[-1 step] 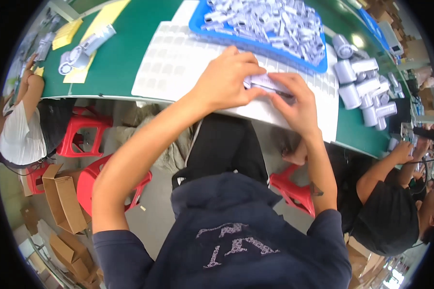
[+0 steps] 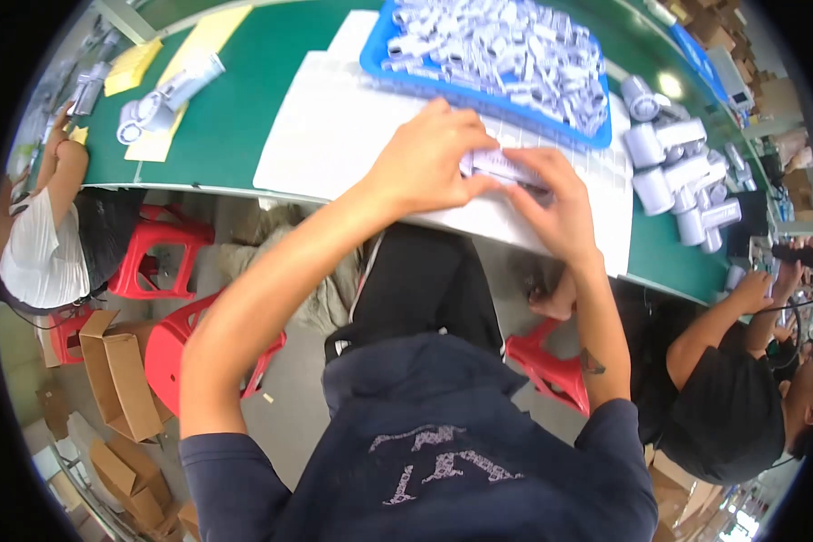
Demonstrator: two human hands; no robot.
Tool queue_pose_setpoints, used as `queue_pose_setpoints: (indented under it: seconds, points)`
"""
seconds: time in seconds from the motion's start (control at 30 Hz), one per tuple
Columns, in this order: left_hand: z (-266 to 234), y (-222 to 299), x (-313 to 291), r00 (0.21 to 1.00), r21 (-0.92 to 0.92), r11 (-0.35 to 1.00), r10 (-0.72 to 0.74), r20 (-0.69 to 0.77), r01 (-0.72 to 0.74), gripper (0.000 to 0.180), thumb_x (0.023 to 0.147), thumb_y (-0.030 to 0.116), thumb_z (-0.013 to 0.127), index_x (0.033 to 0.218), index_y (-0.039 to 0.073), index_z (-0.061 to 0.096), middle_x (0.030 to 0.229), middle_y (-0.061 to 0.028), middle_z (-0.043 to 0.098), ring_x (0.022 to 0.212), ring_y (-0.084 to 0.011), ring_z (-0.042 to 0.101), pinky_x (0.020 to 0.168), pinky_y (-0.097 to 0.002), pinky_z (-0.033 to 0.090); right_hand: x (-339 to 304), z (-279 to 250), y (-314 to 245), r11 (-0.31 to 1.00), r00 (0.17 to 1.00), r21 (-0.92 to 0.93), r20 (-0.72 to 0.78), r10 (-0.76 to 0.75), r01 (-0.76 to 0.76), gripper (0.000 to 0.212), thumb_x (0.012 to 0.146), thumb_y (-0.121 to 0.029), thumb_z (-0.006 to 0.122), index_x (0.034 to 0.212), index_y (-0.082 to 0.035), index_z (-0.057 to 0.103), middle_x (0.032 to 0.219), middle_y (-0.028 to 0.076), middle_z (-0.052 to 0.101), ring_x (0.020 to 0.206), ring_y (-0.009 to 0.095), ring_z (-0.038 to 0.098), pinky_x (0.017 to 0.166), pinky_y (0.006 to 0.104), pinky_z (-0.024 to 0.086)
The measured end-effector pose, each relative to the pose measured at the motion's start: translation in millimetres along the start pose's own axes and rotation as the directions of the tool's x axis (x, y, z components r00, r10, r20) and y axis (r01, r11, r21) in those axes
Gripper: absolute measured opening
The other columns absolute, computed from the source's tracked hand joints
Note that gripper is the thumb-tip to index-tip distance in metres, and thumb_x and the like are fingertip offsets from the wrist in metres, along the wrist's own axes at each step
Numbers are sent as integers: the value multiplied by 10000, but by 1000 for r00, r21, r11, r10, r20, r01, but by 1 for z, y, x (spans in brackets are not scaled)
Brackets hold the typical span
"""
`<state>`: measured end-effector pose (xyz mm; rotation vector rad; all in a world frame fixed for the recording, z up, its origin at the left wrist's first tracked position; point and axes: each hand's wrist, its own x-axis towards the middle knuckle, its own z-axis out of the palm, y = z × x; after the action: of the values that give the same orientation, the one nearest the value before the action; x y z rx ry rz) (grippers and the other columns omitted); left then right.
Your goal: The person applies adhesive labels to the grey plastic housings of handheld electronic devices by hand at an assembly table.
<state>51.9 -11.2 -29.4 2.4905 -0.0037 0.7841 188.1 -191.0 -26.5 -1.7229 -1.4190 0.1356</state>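
Both of my hands grip one small, elongated pale grey plastic part (image 2: 501,166) above the white board at the table's near edge. My left hand (image 2: 434,158) pinches its left end between thumb and fingers. At the other end, the thumb and fingers of my right hand (image 2: 558,197) close round it. Dark print marks its upper face, and a darker strip or hollow shows along its near side. Just beyond the hands stands a blue tray (image 2: 479,98) heaped with many small pale grey plastic pieces (image 2: 497,45).
Beneath my hands, a white board (image 2: 312,135) with rows of squares lies on the green table (image 2: 235,149). Grey hair-dryer-like housings (image 2: 686,172) cluster at the right; another housing (image 2: 167,99) lies left on yellow paper. Co-workers sit on both sides. Red stools (image 2: 167,257) and cardboard boxes (image 2: 122,379) stand below.
The whole scene sits slightly lower in the picture. Both hands keep hold of the plastic part, which appears tilted a little differently, with more of its printed face showing.
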Motion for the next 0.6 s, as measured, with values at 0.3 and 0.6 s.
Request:
queue_pose_setpoints:
  seconds: [0.3, 0.6]
  points:
    - [-55, 30, 17, 991, -234, 966, -126, -55, 110, 449, 642, 235, 871, 1022, 46, 726, 982, -116, 703, 943, -285, 651, 857, -388, 512, 18, -44, -36, 986, 984, -77, 112, -141, 150, 515, 719, -45, 798, 1210, -40, 642, 1165, 151, 609, 1063, 301, 616, 870, 353, 516]
    - [-122, -48, 60, 868, -247, 965, -200, -454, 94, 381, 763, 184, 797, 1103, 46, 696, 1189, -140, 664, 1119, -283, 614, 976, -379, 461, 116, -80, 2, 938, 977, 284, 130, 169, -200, 468, 856, -163, 736, 1281, -13, 609, 1141, 90, 656, 920, 166, 624, 745, 255, 499]
